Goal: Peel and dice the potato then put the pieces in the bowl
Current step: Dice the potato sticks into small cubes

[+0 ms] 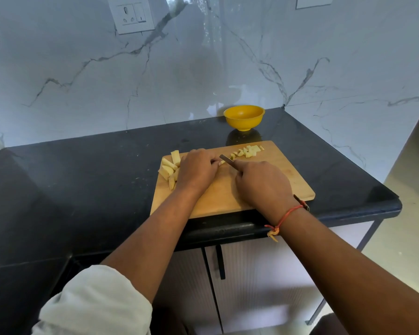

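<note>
A person is standing at the dark surface [82, 189] and dicing a peeled potato on a wooden cutting board [276, 180] that is lying near the front edge. The left hand [198, 169] is holding down one potato stick [221, 162], with its fingers [212, 160] curled over it so only the tip is poking out. The right hand [261, 182] is gripping the knife [228, 162], its fingers closed round the handle, and the blade is sitting right on that tip, very near the left fingertips. To do this cut well, I think the left fingertips should be tucking back from the blade, the knife should be going straight down, and each bit should be coming off about as big as the ones lying cut. By the far left corner of the board, partly under the left hand, uncut sticks [168, 169] are waiting. I am counting about six, but some are hiding. Along the far edge of the board a little heap of diced pieces [248, 151] is lying, maybe ten or so, too bunched up to count right. There is one knife, one board and one yellow bowl [244, 117]. The bowl is standing just behind the far edge of the board, near the back edge of the surface. I am seeing no potato in it, though its bottom is partly hiding.
</note>
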The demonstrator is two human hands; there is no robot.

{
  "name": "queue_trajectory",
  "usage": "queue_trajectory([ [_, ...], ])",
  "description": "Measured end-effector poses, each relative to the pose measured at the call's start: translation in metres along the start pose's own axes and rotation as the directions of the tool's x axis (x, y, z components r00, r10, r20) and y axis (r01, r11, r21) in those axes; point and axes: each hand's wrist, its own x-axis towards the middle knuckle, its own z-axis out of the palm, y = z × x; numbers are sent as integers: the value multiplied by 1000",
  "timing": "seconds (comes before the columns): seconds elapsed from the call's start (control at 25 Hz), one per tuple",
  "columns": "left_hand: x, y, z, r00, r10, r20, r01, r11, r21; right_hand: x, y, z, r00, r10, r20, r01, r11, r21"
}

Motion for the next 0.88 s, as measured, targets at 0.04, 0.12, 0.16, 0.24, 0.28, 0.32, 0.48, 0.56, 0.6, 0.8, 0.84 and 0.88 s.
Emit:
queue_trajectory([
  [0.04, 0, 0, 1, 1000, 0, 2, 0, 1000, 2, 2, -1, 0, 1000, -3, 17, 3, 1000, -16],
  [0.12, 1, -1, 2, 1000, -2, 0, 2, 1000, 8, 5, -4, -3, 998, -8, 70, 12, 998, -55],
  [0.16, 2, -1, 2, 1000, -3, -3, 3, 1000, 11, 6, -6, -5, 995, -8, 102, 15, 997, -73],
  [0.24, 2, -1, 3, 1000, -7, -5, 7, 1000, 11, 4, -7, -8, 989, -10, 148, 24, 995, -93],
  [0.28, 2, -1, 4, 1000, -9, -8, 9, 1000, 6, 2, -7, -9, 987, -9, 161, 26, 995, -101],
  [0.32, 2, -1, 4, 1000, -11, -10, 11, 1000, 2, -1, -7, -11, 985, -9, 170, 28, 994, -110],
  [0.48, 2, -2, 5, 1000, 2, -21, -2, 1000, -4, -17, -3, -15, 986, -15, 167, 43, 986, -161],
  [0.56, 2, -2, 4, 1000, 14, -27, -14, 1000, 5, -21, 1, -17, 988, -10, 155, 40, 982, -187],
  [0.6, 2, -2, 4, 999, 20, -28, -20, 1000, 5, -21, 4, -17, 990, -9, 139, 37, 979, -201],
  [0.8, -1, -2, 2, 999, 37, -13, -38, 998, -47, -11, 16, -11, 998, -5, 57, 15, 984, -180],
  [0.84, -1, -2, 2, 999, 38, -13, -38, 997, -61, -9, 16, -12, 999, 9, 52, -1, 988, -152],
  [0.88, -1, -2, 2, 999, 33, -12, -34, 996, -77, -7, 15, -12, 999, 16, 47, -11, 993, -118],
])
